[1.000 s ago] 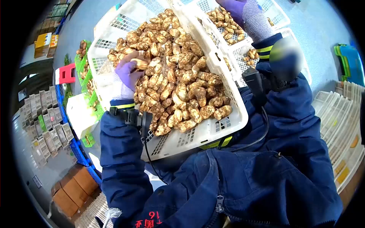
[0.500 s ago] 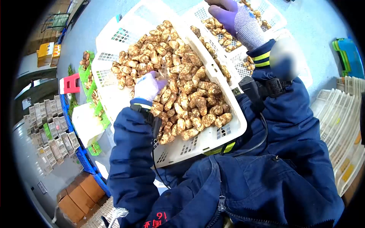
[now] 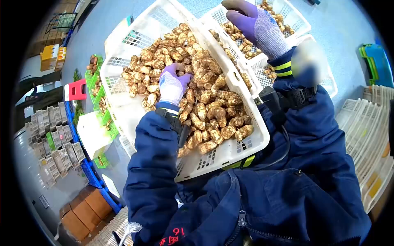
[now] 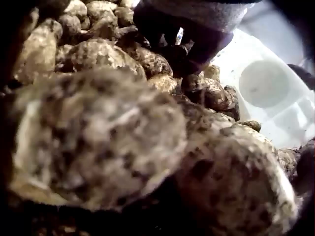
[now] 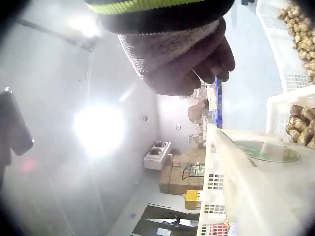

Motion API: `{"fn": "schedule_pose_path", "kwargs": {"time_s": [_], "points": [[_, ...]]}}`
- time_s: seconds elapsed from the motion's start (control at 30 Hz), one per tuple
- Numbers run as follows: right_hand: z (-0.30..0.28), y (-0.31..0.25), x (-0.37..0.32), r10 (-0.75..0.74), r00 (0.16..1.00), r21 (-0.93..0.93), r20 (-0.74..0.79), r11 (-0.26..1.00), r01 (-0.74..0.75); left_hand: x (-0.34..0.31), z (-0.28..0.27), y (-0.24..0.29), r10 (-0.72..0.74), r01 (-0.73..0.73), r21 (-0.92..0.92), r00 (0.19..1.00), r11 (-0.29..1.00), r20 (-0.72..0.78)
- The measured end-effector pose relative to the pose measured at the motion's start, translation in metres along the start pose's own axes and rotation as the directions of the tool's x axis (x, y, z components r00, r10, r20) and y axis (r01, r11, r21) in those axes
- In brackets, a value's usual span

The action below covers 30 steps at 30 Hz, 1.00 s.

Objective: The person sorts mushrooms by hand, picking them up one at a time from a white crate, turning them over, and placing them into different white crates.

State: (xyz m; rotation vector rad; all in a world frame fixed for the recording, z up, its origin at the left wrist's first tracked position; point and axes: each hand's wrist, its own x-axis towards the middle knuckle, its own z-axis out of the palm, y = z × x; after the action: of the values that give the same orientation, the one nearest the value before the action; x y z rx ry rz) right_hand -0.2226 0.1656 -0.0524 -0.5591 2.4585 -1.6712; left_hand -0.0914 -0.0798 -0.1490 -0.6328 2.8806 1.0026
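My left hand (image 3: 174,84), in a purple and white glove, rests on a heap of knobbly, soil-stained tubers (image 3: 221,117). Its thumb and forefinger stand apart, with tubers showing between and under them; the other fingertips are hidden. The heap lies in a tilted white perforated crate (image 3: 254,127) in front of my body. In the left wrist view, large blurred tubers (image 4: 98,137) fill the foreground and the gloved fingers are dark. Over a farther crate (image 3: 301,24) of tubers hangs my right hand (image 3: 250,24), its fingers loosely bent and holding nothing in the right wrist view.
Green baskets (image 3: 92,78) of tubers and a red stool (image 3: 77,89) stand to the left. Stacked white crates (image 3: 365,135) are at the right, near a blue and green item (image 3: 375,63). Cardboard boxes (image 3: 84,213) sit at the lower left.
My left hand has moved right across the heap from the crate's left side, and the tuber seen at its fingers earlier no longer shows. The right hand has shifted slightly left.
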Motion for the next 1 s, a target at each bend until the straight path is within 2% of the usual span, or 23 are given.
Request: {"fn": "schedule_pose_path", "kwargs": {"time_s": [0.03,0.07,0.17,0.2,0.23,0.3,0.33,0.37,0.43,0.5,0.53,0.57,0.6,0.63,0.67,0.7,0.73,0.8,0.83,0.87,0.9,0.93,1.0], "points": [[0.001,0.001,0.000,-0.008,1.000,-0.009,-0.003,1.000,0.008,-0.003,-0.003,0.003,0.132,-0.128,0.070,0.990,0.989,-0.049],[0.001,0.001,0.000,-0.019,1.000,-0.018,-0.007,1.000,0.018,-0.008,-0.006,0.006,-0.039,0.038,0.035,0.998,0.999,0.044],[0.001,-0.001,-0.001,-0.039,0.999,-0.021,-0.001,0.999,0.039,-0.014,0.004,-0.004,0.201,-0.203,-0.057,0.979,0.977,-0.047],[0.002,-0.001,-0.001,-0.049,0.999,-0.048,-0.004,0.998,0.049,-0.013,0.010,0.001,0.205,-0.215,-0.259,0.977,0.942,-0.066],[0.003,-0.001,0.001,-0.061,0.998,-0.076,-0.008,0.995,0.060,-0.009,0.012,0.005,0.322,-0.334,-0.080,0.937,0.939,-0.133],[0.004,0.000,0.001,-0.055,0.998,-0.078,-0.017,0.996,0.054,-0.003,0.007,0.018,0.006,0.002,-0.059,0.992,0.998,0.124],[0.003,-0.003,0.000,-0.021,1.000,-0.071,-0.011,0.997,0.020,0.001,0.012,0.012,-0.024,0.017,0.058,0.991,0.998,0.130],[0.003,-0.007,0.000,0.013,1.000,-0.064,-0.005,0.998,-0.014,0.001,0.015,0.005,0.077,-0.089,0.218,0.995,0.972,0.064],[0.000,-0.025,-0.008,0.124,0.992,0.110,0.037,0.986,-0.127,-0.008,0.008,0.002,-0.021,0.028,-0.155,0.999,0.988,0.048],[-0.001,-0.018,-0.002,0.171,0.984,0.011,0.039,0.985,-0.172,-0.011,-0.026,0.014,-0.044,0.036,-0.322,0.999,0.946,-0.020],[-0.001,-0.016,-0.003,0.147,0.989,0.030,0.037,0.989,-0.148,-0.006,-0.040,0.003,-0.112,0.071,-0.733,0.994,0.676,-0.006],[-0.002,-0.014,-0.004,0.119,0.992,0.047,0.035,0.992,-0.121,-0.004,-0.057,-0.006,-0.117,0.024,-0.831,0.992,0.555,-0.050],[-0.003,-0.013,-0.004,0.086,0.996,0.063,0.033,0.994,-0.088,-0.005,-0.074,-0.018,-0.064,-0.092,-0.778,0.984,0.621,-0.168],[-0.002,-0.008,-0.001,0.041,0.999,0.027,0.013,0.999,-0.041,-0.005,-0.087,-0.034,0.073,-0.235,-0.568,0.953,0.789,-0.294],[0.000,0.001,0.001,-0.004,1.000,-0.009,-0.006,1.000,0.004,-0.003,-0.098,-0.052,0.226,-0.345,-0.287,0.899,0.894,-0.375],[0.002,0.006,0.002,-0.046,0.999,-0.047,-0.021,0.998,0.045,-0.001,-0.116,-0.076,0.402,-0.352,0.207,0.866,0.913,-0.298],[-0.002,-0.003,-0.001,0.014,1.000,-0.012,0.022,1.000,-0.014,0.003,-0.116,-0.071,0.188,-0.180,0.058,0.903,0.982,-0.387],[-0.004,-0.018,-0.006,0.096,0.995,0.033,0.039,0.995,-0.097,0.018,-0.117,-0.055,-0.274,0.158,-0.276,0.845,0.948,-0.459],[-0.003,-0.019,-0.006,0.141,0.989,0.055,0.047,0.988,-0.144,0.004,-0.116,0.005,-0.436,0.438,-0.081,0.825,0.895,-0.360],[0.004,0.001,0.003,0.134,0.991,0.034,0.017,0.990,-0.134,0.014,-0.109,-0.024,-0.182,0.254,0.169,0.917,0.952,-0.354],[0.005,0.003,0.004,0.144,0.989,0.052,0.017,0.988,-0.145,0.019,-0.102,-0.039,0.103,0.031,0.422,0.951,0.906,-0.290],[0.005,0.003,0.005,0.157,0.987,0.069,0.014,0.985,-0.158,0.022,-0.095,-0.045,0.378,-0.168,0.647,0.904,0.744,-0.201],[-0.003,-0.012,-0.002,0.165,0.984,0.104,0.065,0.980,-0.171,0.031,-0.082,-0.055,0.301,-0.129,0.750,0.948,0.648,-0.098]]}}
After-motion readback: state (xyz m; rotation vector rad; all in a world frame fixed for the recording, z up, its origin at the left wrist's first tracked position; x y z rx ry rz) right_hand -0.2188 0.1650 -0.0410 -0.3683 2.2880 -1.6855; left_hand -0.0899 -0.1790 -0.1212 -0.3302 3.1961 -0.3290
